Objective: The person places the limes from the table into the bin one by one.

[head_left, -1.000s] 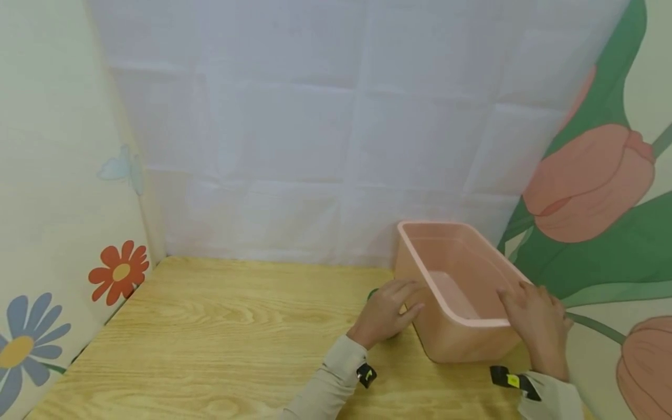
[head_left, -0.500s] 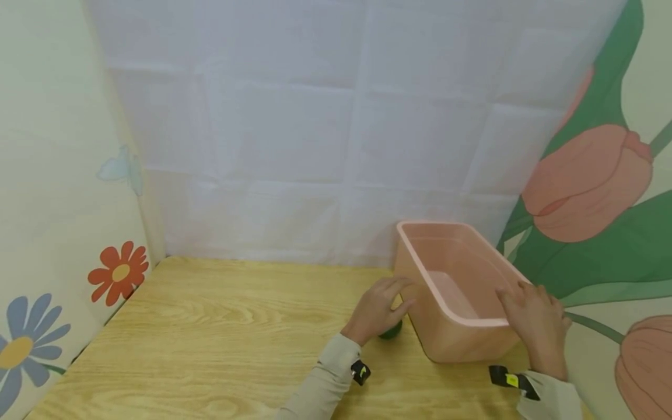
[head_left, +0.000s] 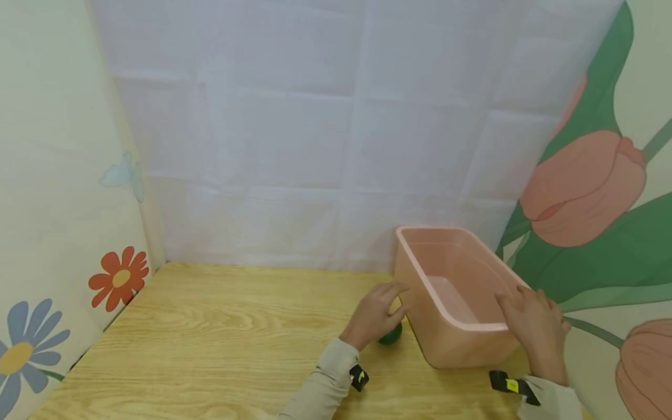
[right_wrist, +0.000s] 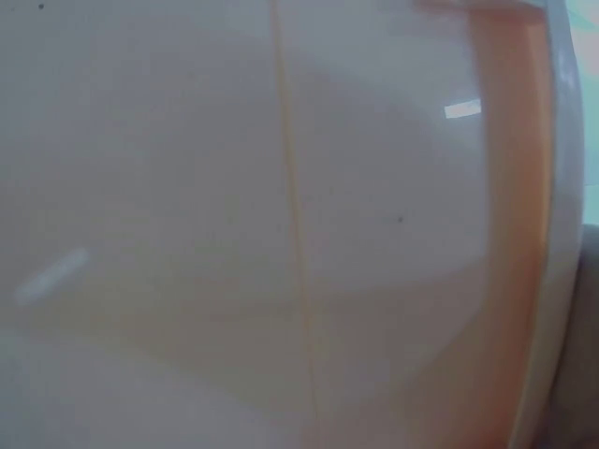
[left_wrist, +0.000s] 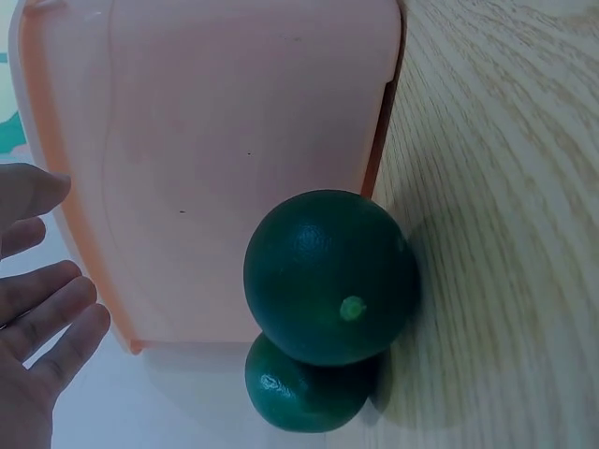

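A pink plastic bin (head_left: 472, 347) stands at the right of the wooden table. My left hand (head_left: 374, 312) hovers beside its left wall with fingers spread and nothing held. A dark green round fruit (head_left: 391, 335) shows below that thumb, on the table. In the left wrist view, this larger fruit (left_wrist: 332, 271) has a pale stem scar and overlaps a second green fruit (left_wrist: 304, 385), both near the bin's side. My right hand (head_left: 538, 326) grips the bin's rim at the near right corner, thumb toward the inside. The right wrist view is filled by the bin wall (right_wrist: 187, 187).
The wooden table (head_left: 210, 338) stretches to the left. A creased white sheet (head_left: 273, 134) hangs behind it. Walls with painted flowers close off both sides, with a painted tulip (head_left: 583, 186) right of the bin.
My left hand has drawn back a little to the left from the bin's wall, bringing the green fruit under its thumb into sight. The right hand keeps its place on the rim.
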The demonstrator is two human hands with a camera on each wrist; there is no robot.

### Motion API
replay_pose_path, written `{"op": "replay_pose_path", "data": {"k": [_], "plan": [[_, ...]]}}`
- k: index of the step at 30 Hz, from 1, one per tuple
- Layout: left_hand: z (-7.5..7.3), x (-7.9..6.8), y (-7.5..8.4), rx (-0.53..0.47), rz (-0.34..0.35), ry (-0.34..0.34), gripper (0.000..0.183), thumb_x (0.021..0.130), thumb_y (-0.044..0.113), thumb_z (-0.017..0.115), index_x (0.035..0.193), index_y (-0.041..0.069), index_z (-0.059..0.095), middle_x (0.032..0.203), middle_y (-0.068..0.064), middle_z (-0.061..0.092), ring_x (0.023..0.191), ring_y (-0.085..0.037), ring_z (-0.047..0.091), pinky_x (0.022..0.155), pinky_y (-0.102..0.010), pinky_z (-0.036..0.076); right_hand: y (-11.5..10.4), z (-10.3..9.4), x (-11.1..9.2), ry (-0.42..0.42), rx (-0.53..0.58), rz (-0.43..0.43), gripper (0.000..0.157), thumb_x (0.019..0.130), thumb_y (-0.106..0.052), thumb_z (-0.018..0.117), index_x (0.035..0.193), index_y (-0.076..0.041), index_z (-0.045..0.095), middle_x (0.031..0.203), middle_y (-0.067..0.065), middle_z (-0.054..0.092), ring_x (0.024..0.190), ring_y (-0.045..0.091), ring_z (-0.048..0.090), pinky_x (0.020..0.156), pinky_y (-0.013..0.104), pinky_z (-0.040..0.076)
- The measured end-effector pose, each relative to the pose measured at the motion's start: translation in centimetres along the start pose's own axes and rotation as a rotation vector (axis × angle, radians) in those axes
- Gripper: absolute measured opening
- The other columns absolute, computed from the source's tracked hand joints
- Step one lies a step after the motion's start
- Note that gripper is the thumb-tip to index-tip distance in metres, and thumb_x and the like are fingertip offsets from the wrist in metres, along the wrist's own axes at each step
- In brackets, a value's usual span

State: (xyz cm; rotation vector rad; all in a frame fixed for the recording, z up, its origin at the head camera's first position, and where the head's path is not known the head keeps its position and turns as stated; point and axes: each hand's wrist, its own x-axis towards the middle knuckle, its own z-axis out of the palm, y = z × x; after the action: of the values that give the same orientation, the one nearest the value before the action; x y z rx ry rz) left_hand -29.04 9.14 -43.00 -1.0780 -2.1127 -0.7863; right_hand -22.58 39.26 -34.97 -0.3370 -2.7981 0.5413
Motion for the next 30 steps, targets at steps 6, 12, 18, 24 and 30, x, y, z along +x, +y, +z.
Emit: {"op": "replay_pose_path", "data": {"k": [6, 12, 18, 24, 30], "plan": [[0.1, -0.1, -0.5, -0.008, -0.022, -0.010, 0.041, 0.097, 0.024, 0.069, 0.132, 0.005, 0.061, 0.130, -0.008, 0.064, 0.118, -0.021, 0.061, 0.100, -0.029, 0.049, 0.1, 0.0, 0.1, -0.001, -0.001, -0.005, 0.082, 0.102, -0.060, 0.030, 0.144, 0.010, 0.036, 0.137, 0.042, 0.031, 0.120, 0.071, 0.025, 0.082, 0.080, 0.026], [0.2, -0.2, -0.8, -0.001, -0.051, -0.031, 0.046, 0.096, 0.025, 0.069, 0.136, 0.005, 0.057, 0.132, -0.006, 0.062, 0.121, -0.022, 0.059, 0.100, -0.029, 0.049, 0.1, 0.1, 0.1, 0.001, 0.002, -0.012, 0.082, 0.102, -0.060, 0.030, 0.145, 0.010, 0.035, 0.137, 0.043, 0.030, 0.121, 0.070, 0.024, 0.082, 0.081, 0.026], [0.0, -0.4, -0.8, -0.033, -0.099, -0.071, 0.051, 0.095, 0.022, 0.071, 0.140, 0.005, 0.054, 0.136, -0.007, 0.060, 0.125, -0.023, 0.056, 0.103, -0.030, 0.047, 0.1, 0.1, 0.1, -0.012, 0.004, 0.002, 0.082, 0.102, -0.060, 0.030, 0.144, 0.010, 0.036, 0.138, 0.042, 0.030, 0.122, 0.070, 0.023, 0.083, 0.080, 0.025], [0.2, -0.8, -0.9, -0.025, -0.104, -0.078, 0.052, 0.094, 0.021, 0.072, 0.141, 0.008, 0.053, 0.137, -0.007, 0.059, 0.126, -0.022, 0.056, 0.102, -0.030, 0.048, 0.1, 0.1, 0.0, -0.022, 0.001, 0.009, 0.082, 0.102, -0.061, 0.029, 0.144, 0.010, 0.036, 0.138, 0.043, 0.029, 0.122, 0.070, 0.023, 0.083, 0.080, 0.026], [0.5, -0.9, -1.1, -0.017, -0.119, -0.082, 0.054, 0.093, 0.020, 0.073, 0.142, 0.009, 0.053, 0.138, -0.007, 0.059, 0.125, -0.023, 0.056, 0.103, -0.031, 0.047, 0.1, 0.1, 0.0, -0.011, 0.004, 0.001, 0.082, 0.102, -0.061, 0.029, 0.144, 0.010, 0.036, 0.139, 0.043, 0.028, 0.122, 0.070, 0.022, 0.083, 0.080, 0.025]]}}
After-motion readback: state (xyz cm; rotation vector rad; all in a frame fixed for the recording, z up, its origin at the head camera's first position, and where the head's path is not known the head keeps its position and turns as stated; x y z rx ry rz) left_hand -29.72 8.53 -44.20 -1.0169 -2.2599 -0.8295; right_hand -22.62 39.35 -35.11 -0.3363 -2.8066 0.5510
